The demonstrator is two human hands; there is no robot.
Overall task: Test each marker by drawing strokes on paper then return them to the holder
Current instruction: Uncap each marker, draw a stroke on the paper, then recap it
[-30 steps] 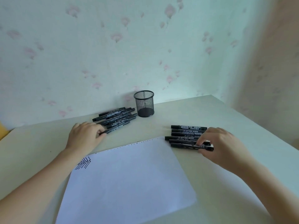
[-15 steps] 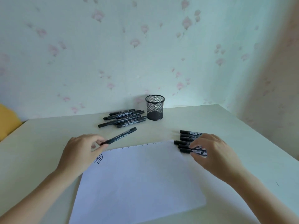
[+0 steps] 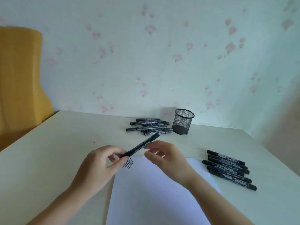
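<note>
- My left hand [image 3: 97,166] pinches the near end of a slim black marker with pale print on its barrel [image 3: 142,146], which is lifted off the pale cream surface [image 3: 65,143] and slants up and away to the right.
- My right hand [image 3: 165,158] hovers just beside the marker's middle, fingers loosely curved; its grip holds nothing.
- A white sheet of paper [image 3: 159,192] lies under both hands, with black zigzag strokes [image 3: 128,164] near its far left corner.
- The round black wire-mesh holder [image 3: 183,121] stands upright at the back of the surface.
- A heap of black markers [image 3: 149,126] lies just left of the holder.
- A row of black markers [image 3: 230,169] lies right of the paper.
</note>
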